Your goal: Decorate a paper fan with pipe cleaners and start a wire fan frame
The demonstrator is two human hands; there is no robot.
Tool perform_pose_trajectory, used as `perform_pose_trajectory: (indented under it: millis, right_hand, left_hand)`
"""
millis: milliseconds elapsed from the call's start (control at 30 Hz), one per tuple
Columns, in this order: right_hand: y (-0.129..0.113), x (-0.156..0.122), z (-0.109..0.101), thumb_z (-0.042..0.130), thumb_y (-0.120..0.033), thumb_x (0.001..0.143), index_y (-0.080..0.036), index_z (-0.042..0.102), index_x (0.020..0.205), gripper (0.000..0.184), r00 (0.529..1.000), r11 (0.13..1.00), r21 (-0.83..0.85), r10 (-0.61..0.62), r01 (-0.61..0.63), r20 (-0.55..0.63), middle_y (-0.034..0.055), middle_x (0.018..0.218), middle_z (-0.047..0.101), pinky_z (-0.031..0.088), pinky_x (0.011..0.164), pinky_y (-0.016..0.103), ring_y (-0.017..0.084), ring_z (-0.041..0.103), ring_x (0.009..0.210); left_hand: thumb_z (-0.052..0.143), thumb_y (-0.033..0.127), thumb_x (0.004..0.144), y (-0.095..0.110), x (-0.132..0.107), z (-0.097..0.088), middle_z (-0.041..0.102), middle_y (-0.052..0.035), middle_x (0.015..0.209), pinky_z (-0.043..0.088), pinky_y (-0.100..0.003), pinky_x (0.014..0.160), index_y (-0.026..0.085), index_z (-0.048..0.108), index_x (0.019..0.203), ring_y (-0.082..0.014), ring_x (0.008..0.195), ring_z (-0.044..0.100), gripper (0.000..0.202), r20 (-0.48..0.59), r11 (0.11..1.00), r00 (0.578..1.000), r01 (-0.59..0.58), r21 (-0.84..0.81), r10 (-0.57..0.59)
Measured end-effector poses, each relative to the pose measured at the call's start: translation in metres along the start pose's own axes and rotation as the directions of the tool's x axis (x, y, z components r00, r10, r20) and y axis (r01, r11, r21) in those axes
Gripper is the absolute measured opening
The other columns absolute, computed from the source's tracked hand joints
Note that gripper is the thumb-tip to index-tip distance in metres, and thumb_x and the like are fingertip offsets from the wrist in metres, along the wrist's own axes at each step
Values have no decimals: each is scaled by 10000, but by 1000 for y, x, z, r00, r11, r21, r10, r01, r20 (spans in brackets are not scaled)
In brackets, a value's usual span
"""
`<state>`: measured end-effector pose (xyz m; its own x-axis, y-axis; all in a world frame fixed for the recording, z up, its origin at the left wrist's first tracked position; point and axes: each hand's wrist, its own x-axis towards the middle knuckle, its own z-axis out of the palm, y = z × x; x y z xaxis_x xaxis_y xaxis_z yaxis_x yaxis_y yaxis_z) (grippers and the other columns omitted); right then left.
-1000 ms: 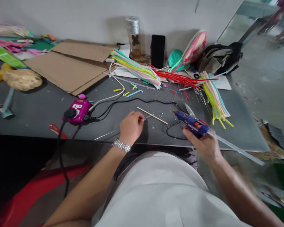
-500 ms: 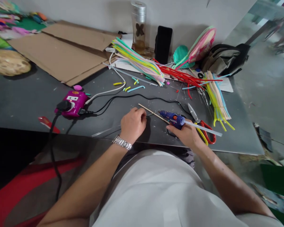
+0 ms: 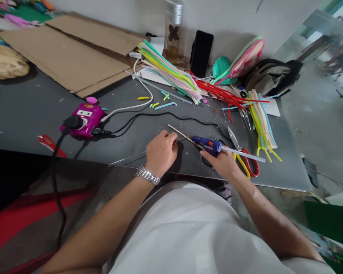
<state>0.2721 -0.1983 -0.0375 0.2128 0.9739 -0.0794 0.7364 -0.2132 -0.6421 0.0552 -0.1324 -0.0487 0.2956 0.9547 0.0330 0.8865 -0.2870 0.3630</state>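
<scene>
My right hand [image 3: 224, 161] is wrapped around a blue hot glue gun [image 3: 205, 143], with a long translucent glue stick [image 3: 247, 154] poking out of its back. The gun's nozzle points left and lies at or just over a thin tan stick [image 3: 177, 131]; whether they touch I cannot tell. My left hand [image 3: 162, 149], a metal watch on its wrist, is closed in a pinch on a thin wire [image 3: 183, 138]. The wire's tip shows right of my fingers, near the nozzle. Thin clear strands [image 3: 127, 158] lie left of that hand. Scissors [image 3: 240, 150] with red and yellow handles rest beside my right hand.
A purple power adapter [image 3: 84, 118] with black cables sits on the left. Behind lie cardboard [image 3: 68, 57], bundles of coloured pipe cleaners [image 3: 171, 72], red stems [image 3: 217, 91], a bottle [image 3: 173, 34] and a phone [image 3: 201, 53]. The table's front edge runs by my body.
The glue gun's nozzle has come down slightly towards the tan stick. My left hand keeps its pinch almost in place. The camera view has shifted a little.
</scene>
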Motion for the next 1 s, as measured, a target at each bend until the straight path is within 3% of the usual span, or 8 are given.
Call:
perform_pose_trajectory:
  millis: [500,733,900,1000]
  right_hand:
    - [-2,5,-5,756,-621,739,-192,775,902,459,992,992,30,126,-125,-10,83,817,771,557,785,426,311,719,832]
    - [-5,7,-5,771,-593,722,-185,795,898,445,987,988,37,154,-152,-47,79,795,772,566,788,436,310,716,832]
    - [-8,9,-8,816,-542,683,-192,754,804,376,985,941,292,171,-171,24,31,695,716,538,663,359,224,641,682]
    - [-17,9,-6,836,-496,693,-191,763,852,352,987,852,499,145,-157,64,39,810,757,530,657,326,196,644,702]
  left_hand:
    - [528,187,974,-3,-2,7,646,-76,966,294,-332,574,222,689,928,-223,807,618,171,-29,1000,1000,-12,-17,12]
    - [525,194,975,-1,-2,6,647,-82,970,340,-321,592,221,692,934,-225,809,622,175,-17,1000,1000,3,-28,-3]
    - [546,187,956,-2,-2,1,688,-83,995,404,-329,637,210,702,961,-233,835,653,157,-21,994,1000,20,-111,-22]
    - [591,193,927,-5,-3,-6,719,-65,954,460,-337,717,203,705,938,-234,854,671,116,4,967,999,35,-254,-35]
